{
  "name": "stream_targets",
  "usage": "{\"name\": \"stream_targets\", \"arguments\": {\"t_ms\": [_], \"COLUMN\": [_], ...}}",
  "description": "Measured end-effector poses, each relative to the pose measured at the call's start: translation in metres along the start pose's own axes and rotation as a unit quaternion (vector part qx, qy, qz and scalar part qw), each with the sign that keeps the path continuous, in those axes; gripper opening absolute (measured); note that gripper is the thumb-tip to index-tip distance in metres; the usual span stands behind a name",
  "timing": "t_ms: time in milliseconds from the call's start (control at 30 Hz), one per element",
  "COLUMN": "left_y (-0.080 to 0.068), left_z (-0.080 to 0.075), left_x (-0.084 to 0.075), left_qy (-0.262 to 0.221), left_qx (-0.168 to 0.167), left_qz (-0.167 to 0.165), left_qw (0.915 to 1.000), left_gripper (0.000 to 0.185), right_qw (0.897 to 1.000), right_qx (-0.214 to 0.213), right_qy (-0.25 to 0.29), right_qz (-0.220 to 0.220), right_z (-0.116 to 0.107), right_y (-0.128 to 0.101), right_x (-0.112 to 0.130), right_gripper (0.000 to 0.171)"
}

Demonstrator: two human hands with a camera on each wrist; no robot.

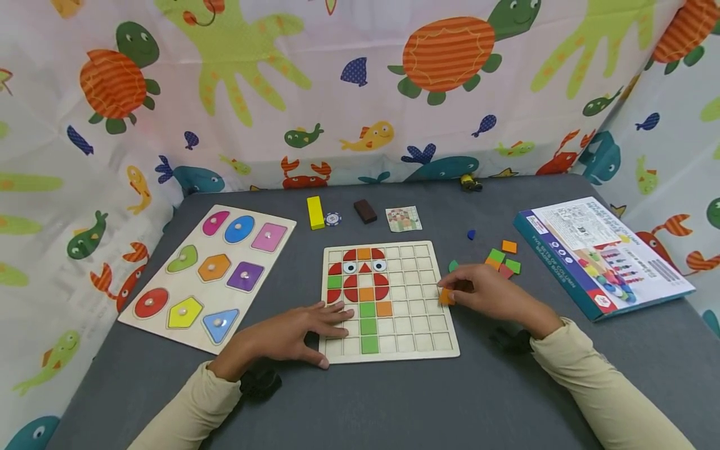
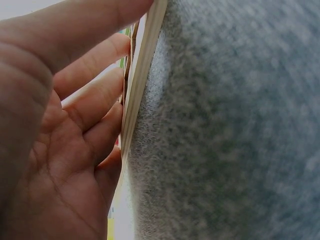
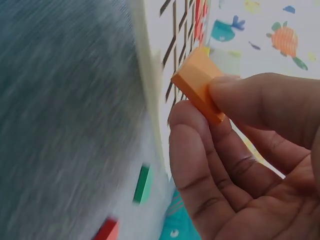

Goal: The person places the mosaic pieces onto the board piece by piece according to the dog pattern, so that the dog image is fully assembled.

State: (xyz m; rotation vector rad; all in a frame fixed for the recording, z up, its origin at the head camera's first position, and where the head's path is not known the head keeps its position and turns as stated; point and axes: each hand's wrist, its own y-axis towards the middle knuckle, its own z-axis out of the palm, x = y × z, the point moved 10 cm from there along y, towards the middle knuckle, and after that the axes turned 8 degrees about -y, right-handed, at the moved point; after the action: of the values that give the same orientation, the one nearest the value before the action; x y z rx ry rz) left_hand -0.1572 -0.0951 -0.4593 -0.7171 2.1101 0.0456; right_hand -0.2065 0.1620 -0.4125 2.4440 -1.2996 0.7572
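A wooden grid board (image 1: 413, 325) lies in the middle of the table, with red, green, orange and eye-printed tiles set in its left columns. My left hand (image 1: 300, 331) rests on the board's lower left part, fingers spread over the cells and thumb at the near edge. In the left wrist view its fingers (image 2: 95, 100) lie against the board's edge. Between thumb and fingertips my right hand (image 1: 489, 297) pinches an orange square tile (image 3: 197, 82) at the board's right edge. A green tile (image 3: 143, 184) and a red tile (image 3: 107, 229) lie below that hand in the right wrist view.
Several loose tiles (image 1: 497, 255) lie beyond the right hand, near a boxed set (image 1: 607, 250). A shape puzzle board (image 1: 194, 281) sits at left. Behind the grid are a yellow block (image 1: 315, 212), a patterned chip (image 1: 333, 219), a brown block (image 1: 365, 211) and a picture card (image 1: 403, 219).
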Motion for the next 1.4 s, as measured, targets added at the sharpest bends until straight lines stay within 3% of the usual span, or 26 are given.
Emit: {"name": "stream_targets", "arguments": {"t_ms": [567, 800, 1400], "left_y": [0.0, 0.0, 0.001], "left_z": [-0.002, -0.002, -0.002], "left_x": [0.002, 0.001, -0.002], "left_qy": [0.002, -0.002, -0.007], "left_qx": [0.0, 0.001, 0.0], "left_qz": [-0.003, 0.001, 0.007], "left_qw": [1.0, 1.0, 0.9999], "left_gripper": [0.063, 0.063, 0.062], "right_qw": [0.995, 0.991, 0.992], "right_qx": [0.06, 0.098, 0.067], "right_qy": [0.013, 0.034, -0.032], "right_qz": [-0.082, -0.09, -0.098], "right_z": [0.046, 0.066, 0.073], "right_y": [0.037, 0.046, 0.052], "right_x": [0.059, 0.078, 0.086], "right_gripper": [0.016, 0.014, 0.01]}}
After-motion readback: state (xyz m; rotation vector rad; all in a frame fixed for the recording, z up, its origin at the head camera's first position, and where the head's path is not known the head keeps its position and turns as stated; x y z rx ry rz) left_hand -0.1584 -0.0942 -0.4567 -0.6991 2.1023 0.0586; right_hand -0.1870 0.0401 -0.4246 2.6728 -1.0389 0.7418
